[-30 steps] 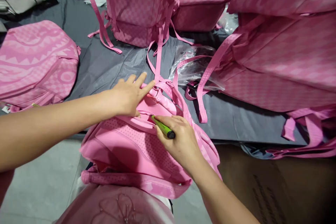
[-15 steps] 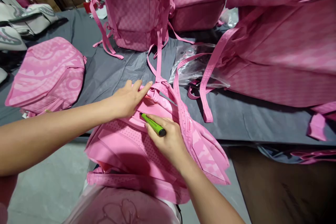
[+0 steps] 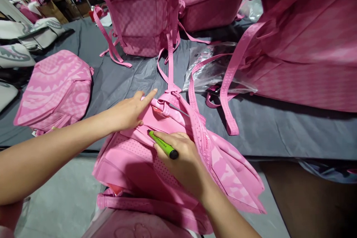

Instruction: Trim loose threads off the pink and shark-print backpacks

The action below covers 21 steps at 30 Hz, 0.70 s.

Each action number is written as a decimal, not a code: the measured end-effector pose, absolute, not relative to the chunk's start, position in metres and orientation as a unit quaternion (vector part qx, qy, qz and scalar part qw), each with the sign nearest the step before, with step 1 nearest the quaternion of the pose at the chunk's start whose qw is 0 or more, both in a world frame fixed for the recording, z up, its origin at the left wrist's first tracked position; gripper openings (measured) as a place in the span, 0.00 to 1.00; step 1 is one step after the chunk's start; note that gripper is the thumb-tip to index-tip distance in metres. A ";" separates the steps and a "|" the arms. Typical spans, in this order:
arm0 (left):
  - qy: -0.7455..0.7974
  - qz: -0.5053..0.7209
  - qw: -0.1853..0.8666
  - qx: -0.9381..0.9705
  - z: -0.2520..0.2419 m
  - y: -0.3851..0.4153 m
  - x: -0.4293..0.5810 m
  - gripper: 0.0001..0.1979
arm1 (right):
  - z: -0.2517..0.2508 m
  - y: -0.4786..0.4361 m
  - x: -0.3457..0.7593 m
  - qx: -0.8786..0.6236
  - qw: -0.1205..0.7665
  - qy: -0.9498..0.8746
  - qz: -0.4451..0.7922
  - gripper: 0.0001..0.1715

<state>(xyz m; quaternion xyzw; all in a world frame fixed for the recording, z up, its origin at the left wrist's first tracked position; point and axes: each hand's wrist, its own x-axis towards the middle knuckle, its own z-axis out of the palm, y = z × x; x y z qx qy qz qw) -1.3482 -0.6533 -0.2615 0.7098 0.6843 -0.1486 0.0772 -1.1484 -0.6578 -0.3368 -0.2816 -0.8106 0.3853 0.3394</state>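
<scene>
A pink backpack (image 3: 122, 169) lies back-side up at the table's near edge and over my lap, its straps loose. My left hand (image 3: 132, 111) rests on its upper part, left of the carry handle (image 3: 167, 111), with fingers spread. In my right hand (image 3: 182, 158) is a slim green marker (image 3: 163, 144) with black ends. Its tip points up and left, at or just over the seam of the back panel. Whether the tip touches the fabric, I cannot tell. A pink shoulder strap (image 3: 199, 130) runs up past my right hand.
Pink backpacks (image 3: 139, 18) stand along the back of the grey-covered table (image 3: 292, 134), with a large one (image 3: 306, 52) at right. A clear plastic bag (image 3: 206, 70) lies between. Another pink backpack (image 3: 57, 85) and white bags (image 3: 16, 55) are at left.
My left hand has drawn back from the carry handle toward the left. My right hand still holds the marker near the same seam. The whole view has shifted slightly.
</scene>
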 end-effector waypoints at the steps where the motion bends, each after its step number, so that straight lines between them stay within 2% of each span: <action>1: 0.683 -0.147 0.071 0.712 -0.262 -0.654 -1.348 0.53 | -0.337 -0.659 -1.151 -0.273 0.344 -0.807 0.396 0.16; 13: 0.688 -0.148 0.073 0.707 -0.267 -0.652 -1.350 0.52 | -0.346 -0.667 -1.168 -0.318 0.397 -0.775 0.375 0.12; 21: 0.679 -0.140 0.057 0.718 -0.272 -0.654 -1.353 0.48 | -0.342 -0.670 -1.173 -0.336 0.401 -0.773 0.359 0.11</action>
